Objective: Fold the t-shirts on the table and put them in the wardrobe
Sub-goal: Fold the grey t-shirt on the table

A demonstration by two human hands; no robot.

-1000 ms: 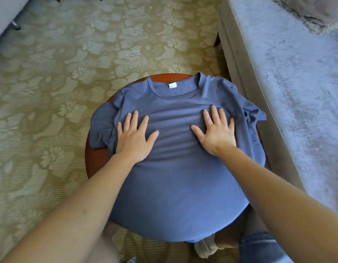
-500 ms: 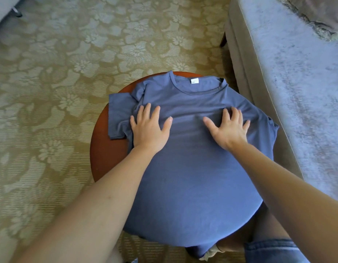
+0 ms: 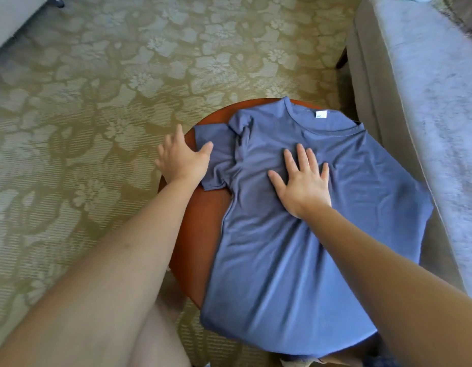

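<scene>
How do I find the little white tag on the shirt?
Find the round brown table beside the grey sofa. A blue t-shirt lies spread on it. The tag sits inside the neckline at the far end, the only white spot on the blue cloth.

Single head view, wide-angle, looking steeply down from near side, close over round table [image 3: 196, 234].

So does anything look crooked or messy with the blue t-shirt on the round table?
Yes. The blue short-sleeved t-shirt lies slanted on the round red-brown wooden table, its hem hanging over the near edge. Its sleeve beside the left hand is bunched with creases at the shoulder.
</scene>
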